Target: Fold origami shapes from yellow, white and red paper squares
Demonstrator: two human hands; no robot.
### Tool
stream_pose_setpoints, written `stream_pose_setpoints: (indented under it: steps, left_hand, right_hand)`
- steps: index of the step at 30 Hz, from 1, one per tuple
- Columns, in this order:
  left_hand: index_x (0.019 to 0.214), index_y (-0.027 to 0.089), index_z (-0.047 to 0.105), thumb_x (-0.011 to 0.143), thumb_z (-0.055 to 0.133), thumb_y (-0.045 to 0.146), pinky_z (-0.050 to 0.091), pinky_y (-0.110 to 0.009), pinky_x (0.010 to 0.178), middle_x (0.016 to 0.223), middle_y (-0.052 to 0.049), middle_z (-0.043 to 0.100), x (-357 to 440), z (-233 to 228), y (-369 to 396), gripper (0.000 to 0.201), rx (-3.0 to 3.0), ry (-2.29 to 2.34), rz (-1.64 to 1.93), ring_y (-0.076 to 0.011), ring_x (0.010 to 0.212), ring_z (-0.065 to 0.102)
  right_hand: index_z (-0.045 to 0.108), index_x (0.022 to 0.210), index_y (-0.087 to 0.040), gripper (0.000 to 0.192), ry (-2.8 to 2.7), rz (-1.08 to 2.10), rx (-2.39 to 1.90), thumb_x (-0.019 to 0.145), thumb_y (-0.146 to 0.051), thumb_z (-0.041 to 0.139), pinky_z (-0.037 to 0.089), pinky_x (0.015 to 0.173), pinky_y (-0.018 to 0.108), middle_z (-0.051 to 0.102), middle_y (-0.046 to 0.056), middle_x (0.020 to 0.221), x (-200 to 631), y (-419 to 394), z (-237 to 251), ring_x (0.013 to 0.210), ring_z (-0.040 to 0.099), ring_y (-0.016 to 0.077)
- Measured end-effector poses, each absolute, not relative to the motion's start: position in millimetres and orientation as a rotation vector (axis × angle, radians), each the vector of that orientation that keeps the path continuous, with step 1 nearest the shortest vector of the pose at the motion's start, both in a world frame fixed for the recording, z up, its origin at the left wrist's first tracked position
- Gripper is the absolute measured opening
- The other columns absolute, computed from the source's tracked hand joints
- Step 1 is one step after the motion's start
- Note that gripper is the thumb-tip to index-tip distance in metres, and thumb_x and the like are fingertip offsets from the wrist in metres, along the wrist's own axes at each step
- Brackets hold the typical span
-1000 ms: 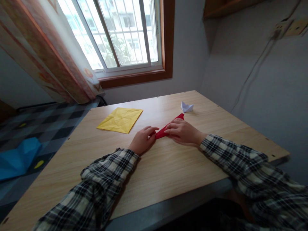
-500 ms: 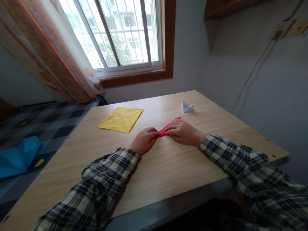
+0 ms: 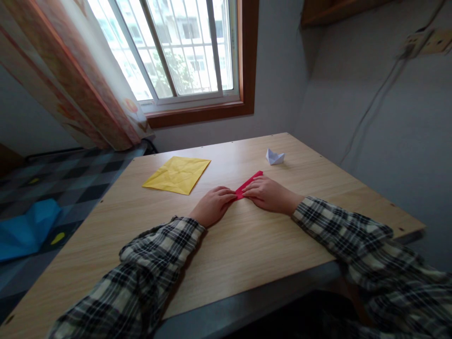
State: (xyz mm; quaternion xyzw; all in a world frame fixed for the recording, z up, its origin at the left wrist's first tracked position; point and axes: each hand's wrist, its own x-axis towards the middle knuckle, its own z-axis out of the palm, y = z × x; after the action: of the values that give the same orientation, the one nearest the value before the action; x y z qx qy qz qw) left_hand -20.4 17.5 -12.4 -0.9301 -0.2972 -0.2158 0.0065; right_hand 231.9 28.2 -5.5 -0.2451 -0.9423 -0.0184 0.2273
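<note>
In the head view, the table (image 3: 247, 245) has bare wood between the hands and its near edge, and more bare wood toward its right edge. The red paper (image 3: 248, 182) lies flat near the middle. The left hand (image 3: 213, 206) presses its near tip with curled fingers. The right hand (image 3: 269, 194) lies flat over its side, probably pinning it. The yellow sheet (image 3: 177, 174) and the white paper boat (image 3: 274, 157) lie well apart.

No text, label, brand, number or sign can be read anywhere here.
</note>
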Motion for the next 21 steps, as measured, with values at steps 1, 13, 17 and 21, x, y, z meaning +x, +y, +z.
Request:
stream_pose_setpoints:
  steps: [1, 13, 17, 21]
  left_hand:
    - [0.117, 0.02, 0.07, 0.099, 0.051, 0.021, 0.053, -0.039, 0.099, 0.118, -0.006, 0.073, -20.5, -12.2, 17.5, 0.026, -2.902, -0.925, -0.675, -0.0211, 0.11, 0.063]
    - [0.118, 0.02, 0.07, 0.098, 0.05, 0.02, 0.051, -0.042, 0.099, 0.115, -0.007, 0.073, -20.3, -6.6, 14.9, 0.028, -2.911, -0.979, -0.576, -0.0221, 0.109, 0.063]
    - [0.118, 0.019, 0.069, 0.095, 0.05, 0.016, 0.051, -0.041, 0.1, 0.115, -0.008, 0.072, -20.6, -5.6, 16.3, 0.03, -2.95, -0.971, -0.579, -0.0216, 0.108, 0.063]
    - [0.118, 0.019, 0.069, 0.095, 0.049, 0.016, 0.049, -0.042, 0.102, 0.116, -0.008, 0.072, -21.8, -6.0, 17.2, 0.031, -2.947, -0.936, -0.612, -0.0225, 0.111, 0.062]
  right_hand:
    - [0.076, 0.105, -0.02, 0.023, -2.598, -0.043, -0.679, 0.092, -0.017, 0.057, 0.046, 0.095, 0.039, 0.076, 0.006, 0.109, 231.9, 28.3, -5.4, 0.1, 0.068, 0.0213]
    - [0.07, 0.121, -0.019, 0.031, -2.651, 0.043, -0.706, 0.097, -0.029, 0.054, 0.045, 0.101, 0.042, 0.07, 0.009, 0.125, 230.6, 29.1, -7.7, 0.113, 0.063, 0.0242]
    - [0.062, 0.134, -0.019, 0.041, -2.655, 0.064, -0.797, 0.101, -0.039, 0.046, 0.041, 0.107, 0.045, 0.063, 0.011, 0.137, 227.1, 29.6, -13.0, 0.125, 0.057, 0.0258]
    - [0.059, 0.138, -0.021, 0.045, -2.67, 0.057, -0.896, 0.103, -0.042, 0.04, 0.031, 0.114, 0.05, 0.058, 0.009, 0.144, 224.9, 28.1, -15.3, 0.132, 0.052, 0.0269]
